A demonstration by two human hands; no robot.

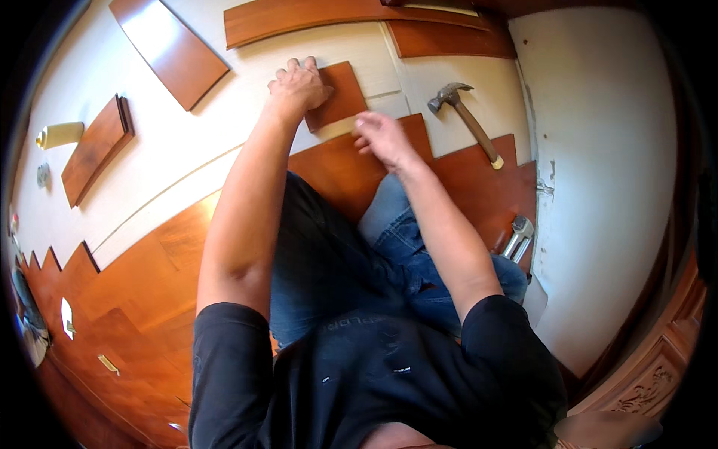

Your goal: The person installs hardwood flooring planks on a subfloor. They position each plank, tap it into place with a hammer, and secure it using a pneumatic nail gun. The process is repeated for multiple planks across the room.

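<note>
My left hand (299,86) rests at the left edge of a short reddish-brown floorboard (344,97), its thumb lapping over the wood and its other fingers spread apart. The board lies on pale underlay, slightly apart from the laid boards (329,161) nearer me. Close to its near right corner is my right hand (383,138), fingers curled inward above the laid boards. What those fingers hold, if anything, is hidden. A claw hammer (471,123) with a wooden handle lies to the right, its head on the underlay.
Loose floorboards lie at the far side (321,26) and far left (172,56), with a short stack (97,150) beside a pale yellow bottle (60,135). A metal tool (517,238) sits by my right knee, near a white panel (606,179). Carved wood (651,378) stands lower right.
</note>
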